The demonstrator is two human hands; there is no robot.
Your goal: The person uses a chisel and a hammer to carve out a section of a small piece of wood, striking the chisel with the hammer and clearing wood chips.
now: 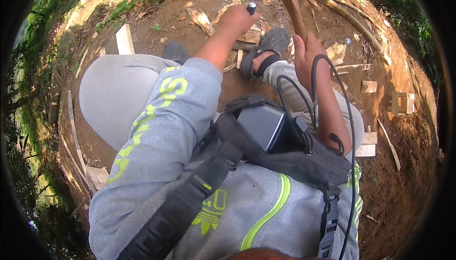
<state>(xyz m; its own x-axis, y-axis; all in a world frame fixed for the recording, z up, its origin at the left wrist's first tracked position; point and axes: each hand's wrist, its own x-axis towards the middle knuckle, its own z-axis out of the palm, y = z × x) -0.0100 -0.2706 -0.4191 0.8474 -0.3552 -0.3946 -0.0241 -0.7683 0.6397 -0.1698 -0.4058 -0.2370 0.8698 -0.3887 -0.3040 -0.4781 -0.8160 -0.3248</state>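
Observation:
My left hand (239, 20) is closed around the dark handle of a chisel (251, 8), whose shiny metal cap sticks up above the fist. The blade is hidden below the hand. Beneath it lies a rough piece of wood (251, 36) on the ground near my feet; whether the chisel touches it I cannot tell. My right hand (311, 53) grips the wooden handle of a hammer (290, 6). The hammer is raised, its dark head partly cut off at the top edge.
Brown soil surrounds me, with a pale board (125, 39) at left and a split log piece (201, 21) ahead. A small wooden block assembly (403, 103) stands at right. A black cable (349, 99) loops past my right forearm from the chest bag (285, 160).

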